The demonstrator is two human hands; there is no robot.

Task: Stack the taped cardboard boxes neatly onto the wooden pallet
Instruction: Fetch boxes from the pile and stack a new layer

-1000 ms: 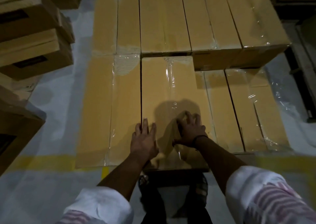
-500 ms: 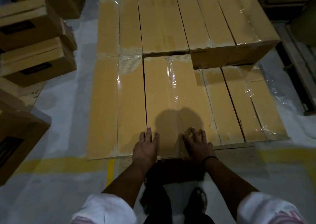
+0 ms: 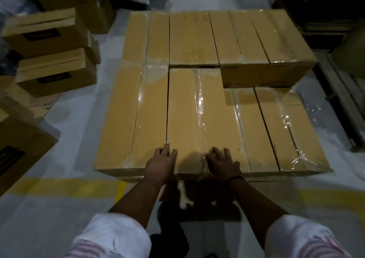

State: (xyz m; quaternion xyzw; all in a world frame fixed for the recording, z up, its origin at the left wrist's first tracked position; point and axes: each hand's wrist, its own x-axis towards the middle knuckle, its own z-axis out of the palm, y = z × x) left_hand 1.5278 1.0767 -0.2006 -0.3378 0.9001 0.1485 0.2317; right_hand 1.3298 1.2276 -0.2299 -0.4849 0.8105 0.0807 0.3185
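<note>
Pushing looked like the step: left hand (image 3: pixel 161 164) and right hand (image 3: pixel 223 163) lay flat, fingers straight, grip holding nothing, on the near end of the centre box (image 3: pixel 197 115), front row of the stack (image 3: pixel 237 40). Even pressure was needed to seat it flush with its left neighbour (image 3: pixel 134 119). Counted at least four loose boxes (image 3: pixel 55 72) at left and eight tops on the stack, with the pallet hidden beneath.

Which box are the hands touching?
The middle box in the near row, shiny tape down its centre: the left hand and right hand rest on its near end.
</note>
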